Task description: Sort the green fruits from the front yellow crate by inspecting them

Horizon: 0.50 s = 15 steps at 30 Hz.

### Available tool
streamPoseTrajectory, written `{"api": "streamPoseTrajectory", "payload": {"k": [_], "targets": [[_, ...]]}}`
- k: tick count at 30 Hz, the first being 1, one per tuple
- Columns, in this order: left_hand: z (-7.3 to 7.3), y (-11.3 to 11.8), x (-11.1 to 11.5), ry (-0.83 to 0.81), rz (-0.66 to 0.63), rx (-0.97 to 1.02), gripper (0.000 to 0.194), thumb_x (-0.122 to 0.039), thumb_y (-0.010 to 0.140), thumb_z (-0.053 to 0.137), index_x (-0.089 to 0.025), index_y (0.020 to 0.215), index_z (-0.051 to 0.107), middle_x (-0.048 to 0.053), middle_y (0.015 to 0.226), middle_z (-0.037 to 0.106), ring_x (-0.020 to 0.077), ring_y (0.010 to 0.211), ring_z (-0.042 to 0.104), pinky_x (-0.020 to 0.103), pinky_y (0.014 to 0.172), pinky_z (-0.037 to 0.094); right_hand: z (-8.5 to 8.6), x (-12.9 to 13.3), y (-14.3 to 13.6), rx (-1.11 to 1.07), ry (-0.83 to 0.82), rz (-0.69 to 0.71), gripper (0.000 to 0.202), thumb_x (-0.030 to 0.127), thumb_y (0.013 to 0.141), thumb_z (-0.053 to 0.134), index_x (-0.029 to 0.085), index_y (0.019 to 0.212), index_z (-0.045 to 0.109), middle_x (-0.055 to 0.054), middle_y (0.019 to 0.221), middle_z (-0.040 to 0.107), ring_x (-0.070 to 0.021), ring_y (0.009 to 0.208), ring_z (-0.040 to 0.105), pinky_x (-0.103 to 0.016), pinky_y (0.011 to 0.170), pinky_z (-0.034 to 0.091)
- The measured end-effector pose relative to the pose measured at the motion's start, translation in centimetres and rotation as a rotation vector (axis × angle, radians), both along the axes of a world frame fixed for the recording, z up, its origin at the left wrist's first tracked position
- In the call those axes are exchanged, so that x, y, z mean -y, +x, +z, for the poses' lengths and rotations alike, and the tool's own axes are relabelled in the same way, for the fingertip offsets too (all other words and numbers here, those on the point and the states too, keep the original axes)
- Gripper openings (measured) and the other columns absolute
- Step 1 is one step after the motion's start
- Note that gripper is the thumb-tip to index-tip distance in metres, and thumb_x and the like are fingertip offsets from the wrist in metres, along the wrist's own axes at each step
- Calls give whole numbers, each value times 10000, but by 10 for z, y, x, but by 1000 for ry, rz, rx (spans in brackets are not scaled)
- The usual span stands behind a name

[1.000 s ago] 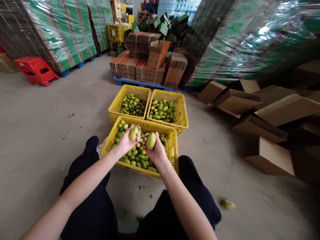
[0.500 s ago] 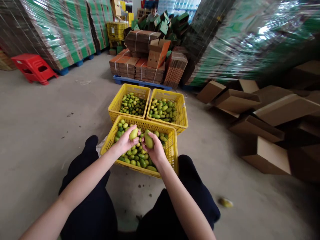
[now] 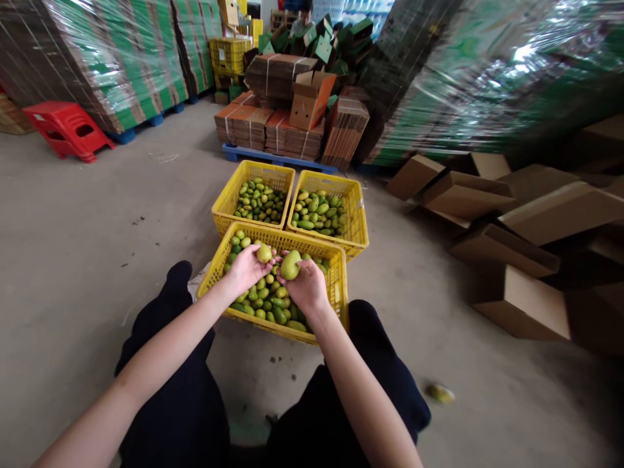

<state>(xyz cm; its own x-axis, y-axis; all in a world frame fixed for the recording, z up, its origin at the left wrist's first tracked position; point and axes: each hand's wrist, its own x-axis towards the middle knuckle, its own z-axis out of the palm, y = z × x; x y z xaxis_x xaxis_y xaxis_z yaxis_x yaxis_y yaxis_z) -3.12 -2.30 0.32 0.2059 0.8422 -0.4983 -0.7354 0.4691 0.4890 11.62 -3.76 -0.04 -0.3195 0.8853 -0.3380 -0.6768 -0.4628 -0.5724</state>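
Above the near yellow crate [image 3: 340,292], my left hand [image 3: 246,268] is closed around a yellow-green mango [image 3: 264,253]. My right hand [image 3: 308,285] grips a larger green mango [image 3: 290,265], its thumb on the fruit's right side. The two fruits are held close together but apart. Under my hands, many green and yellowish mangoes [image 3: 277,303] lie in the near crate, partly hidden by my hands. Behind it stand a back left crate [image 3: 221,207] and a back right crate [image 3: 359,224], both holding more mangoes.
Flattened cartons [image 3: 244,123] are stacked on a blue pallet [image 3: 277,160] beyond the crates. Open cardboard boxes [image 3: 529,299] lie at right, a red stool [image 3: 68,127] stands at left. One loose fruit [image 3: 440,392] is on the floor near my right knee. A person [image 3: 303,19] is at the back.
Both mangoes have been turned in my fingers; the right one now shows a rounder side. My hands have stayed over the near crate, and the view has shifted slightly.
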Motion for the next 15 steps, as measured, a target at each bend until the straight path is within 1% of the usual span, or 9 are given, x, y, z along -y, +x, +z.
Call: {"api": "streamPoseTrajectory", "payload": {"k": [2, 5, 7, 10, 15], "targets": [[-1, 0, 0, 2, -3, -3, 298, -242, 975, 401, -76, 852, 616, 91, 705, 664, 97, 533, 604, 172, 516, 518, 0, -2, 3, 14, -31, 2, 187, 202, 664, 546, 206, 829, 634, -28, 699, 687, -176, 627, 607, -272, 536, 518], [-6, 1, -1, 1, -47, -20, 384, -378, 986, 415, -94, 820, 613, 56, 601, 624, 81, 437, 539, 159, 428, 464, 0, -3, 6, 84, -88, -19, 82, 243, 766, 579, 206, 793, 647, -26, 633, 678, -165, 578, 611, -257, 526, 539], [-9, 2, 0, -9, -73, -30, 433, -450, 976, 414, -110, 788, 604, 30, 528, 574, 83, 403, 505, 158, 397, 433, 0, -3, 8, 88, -118, -9, 134, 310, 814, 596, 195, 799, 662, -34, 615, 679, -147, 547, 609, -228, 511, 535], [-9, 4, 0, -27, -101, -25, 451, -486, 967, 416, -115, 789, 601, 11, 487, 530, 81, 394, 481, 150, 394, 414, 0, -3, 8, 60, -133, 18, 231, 389, 849, 603, 171, 817, 675, -48, 613, 685, -124, 510, 597, -198, 488, 516], [-8, 5, 1, 2, -147, -18, 493, -550, 946, 418, -118, 795, 600, -6, 465, 501, 79, 377, 441, 157, 381, 379, 2, -3, 6, 62, -191, 27, 341, 463, 880, 567, 152, 790, 673, -52, 564, 666, -123, 483, 575, -202, 454, 488]]}}
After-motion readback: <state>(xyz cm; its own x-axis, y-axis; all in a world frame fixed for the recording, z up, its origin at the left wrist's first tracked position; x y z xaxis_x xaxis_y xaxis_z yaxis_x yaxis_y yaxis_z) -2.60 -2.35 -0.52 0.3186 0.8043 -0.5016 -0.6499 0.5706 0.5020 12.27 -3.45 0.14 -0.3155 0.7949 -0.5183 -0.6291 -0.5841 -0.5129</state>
